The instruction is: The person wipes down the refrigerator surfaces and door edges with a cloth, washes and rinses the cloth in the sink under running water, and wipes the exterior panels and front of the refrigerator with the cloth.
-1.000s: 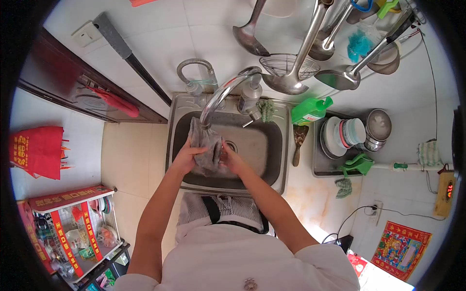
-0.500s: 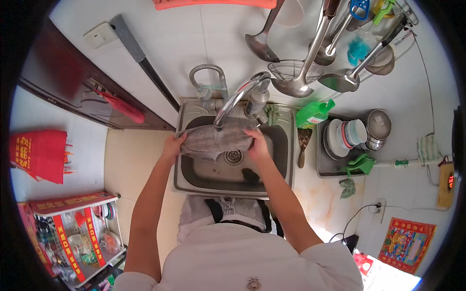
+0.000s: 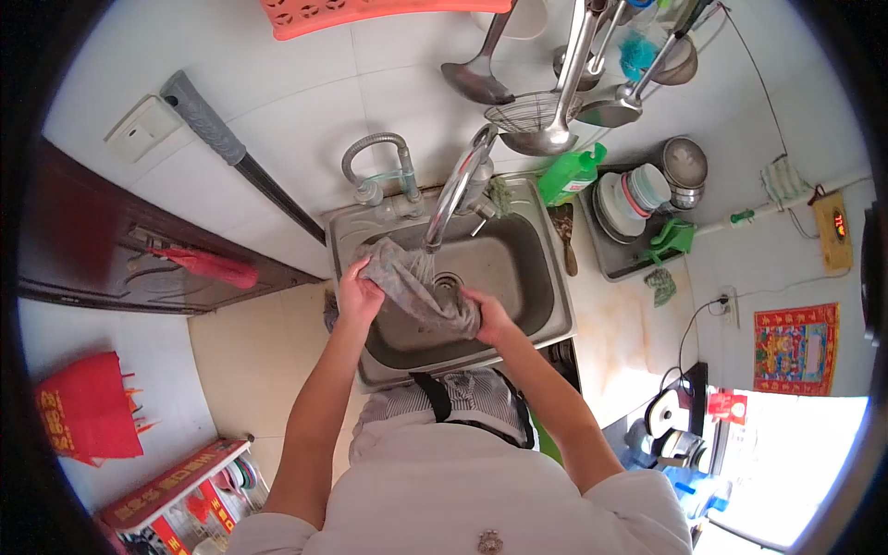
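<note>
A grey, wet-looking cloth [image 3: 414, 289] hangs bunched and slanting over the sink [image 3: 532, 277], stretched between my two hands. My left hand [image 3: 361, 294] is closed on its upper left end. Lower down, my right hand [image 3: 490, 317] grips the other end. Water runs from the curved faucet [image 3: 453, 190] onto the cloth near the left hand. Part of the drain [image 3: 449, 279] shows behind the fabric.
A green detergent bottle [image 3: 571, 176] and a spatula [image 3: 563, 239] are right of the sink, beside a dish tray [image 3: 638, 270] with stacked bowls [image 3: 645, 191]. Ladles [image 3: 546, 139] hang above. A hose faucet [image 3: 375, 165] rises at the back left.
The cloth was held spread out and level; now it is gathered and slants down to the right. My hands have come closer together, the right one lower. The head view has shifted and turned.
</note>
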Motion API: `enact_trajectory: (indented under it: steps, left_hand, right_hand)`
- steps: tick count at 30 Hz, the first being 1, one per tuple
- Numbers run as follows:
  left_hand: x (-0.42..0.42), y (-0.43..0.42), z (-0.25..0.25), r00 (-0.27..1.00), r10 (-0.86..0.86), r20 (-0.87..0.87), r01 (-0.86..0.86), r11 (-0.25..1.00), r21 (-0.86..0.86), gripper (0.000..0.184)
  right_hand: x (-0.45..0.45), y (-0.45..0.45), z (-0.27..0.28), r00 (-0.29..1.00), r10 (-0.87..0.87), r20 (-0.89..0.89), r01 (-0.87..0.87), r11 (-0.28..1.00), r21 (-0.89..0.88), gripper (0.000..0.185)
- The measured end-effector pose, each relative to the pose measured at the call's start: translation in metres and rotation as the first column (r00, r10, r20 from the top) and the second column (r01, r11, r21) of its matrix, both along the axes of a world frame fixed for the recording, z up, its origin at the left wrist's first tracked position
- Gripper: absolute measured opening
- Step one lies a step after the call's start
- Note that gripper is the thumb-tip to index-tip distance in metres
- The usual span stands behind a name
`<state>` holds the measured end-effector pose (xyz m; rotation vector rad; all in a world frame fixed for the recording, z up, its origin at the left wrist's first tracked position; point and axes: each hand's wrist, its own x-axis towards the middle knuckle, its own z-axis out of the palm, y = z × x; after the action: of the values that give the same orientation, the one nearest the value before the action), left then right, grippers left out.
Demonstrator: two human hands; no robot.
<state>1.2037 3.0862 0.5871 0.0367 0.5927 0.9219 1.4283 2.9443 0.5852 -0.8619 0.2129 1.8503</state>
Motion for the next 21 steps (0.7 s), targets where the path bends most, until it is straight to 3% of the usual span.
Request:
enact_trajectory:
  steps: [3,4,7,10,13,14,17,18,21]
  left_hand:
    - [0.012,0.001,0.055,0.972,-0.174,0.159,0.188,0.979,-0.075,0.033]
    - [0.012,0.001,0.058,0.954,-0.225,0.200,0.240,0.969,-0.054,0.044]
    - [0.010,-0.001,0.050,0.936,-0.286,0.205,0.312,0.943,-0.112,0.048]
    - [0.014,-0.004,0.056,0.890,-0.451,0.072,0.449,0.892,0.042,0.045]
    - [0.006,0.004,0.071,0.768,-0.559,-0.315,0.625,0.762,0.171,0.043]
    - [-0.002,0.013,0.066,0.650,-0.572,-0.500,0.718,0.679,0.156,0.051]
    - [-0.027,0.016,0.056,0.391,-0.382,-0.837,0.745,0.666,0.044,0.058]
    - [-0.032,0.019,0.048,0.317,-0.474,-0.822,0.701,0.701,-0.134,0.063]
    - [-0.051,0.020,0.008,0.405,-0.790,-0.461,0.762,0.570,-0.308,0.061]
  right_hand:
    - [-0.009,-0.026,-0.030,0.977,0.002,-0.212,-0.038,0.985,-0.167,0.044]
    - [-0.012,-0.029,-0.035,0.953,-0.010,-0.302,-0.060,0.973,-0.222,0.046]
    - [-0.024,-0.024,-0.042,0.967,0.037,-0.253,-0.080,0.984,-0.160,0.050]
    - [-0.044,-0.008,-0.075,0.988,0.152,-0.006,-0.152,0.984,-0.089,0.044]
    - [-0.041,0.013,-0.087,0.980,-0.172,0.102,0.150,0.969,0.198,0.034]
    - [-0.032,0.020,-0.089,0.949,-0.296,0.111,0.275,0.946,0.174,0.026]
    - [-0.004,0.021,-0.043,0.926,-0.374,-0.053,0.371,0.873,0.317,0.031]
    - [0.002,0.023,-0.032,0.916,-0.396,-0.069,0.397,0.864,0.310,0.031]
    - [0.012,0.030,0.002,0.893,-0.441,-0.094,0.448,0.846,0.289,0.030]
